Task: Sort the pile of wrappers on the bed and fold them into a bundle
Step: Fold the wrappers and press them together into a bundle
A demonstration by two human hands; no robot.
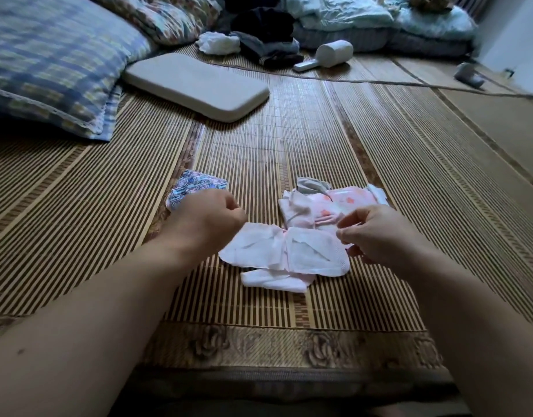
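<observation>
A flattened white-and-pink wrapper point(284, 254) lies on the bamboo mat point(409, 176) between my hands. My left hand point(209, 219) pinches its left corner with curled fingers. My right hand point(376, 233) pinches its right edge between thumb and fingers. Just behind it sits a small pile of pink flowered wrappers point(328, 203) with a grey piece on top. A blue patterned wrapper point(193, 186) lies apart on the left, partly hidden behind my left hand.
A flat beige pad point(199, 85) and a blue checked pillow point(48, 61) lie at the back left. Dark clothes point(268, 34), a white cloth point(218, 42), a white handheld device point(325, 55) and light blue bedding point(379, 19) are at the back.
</observation>
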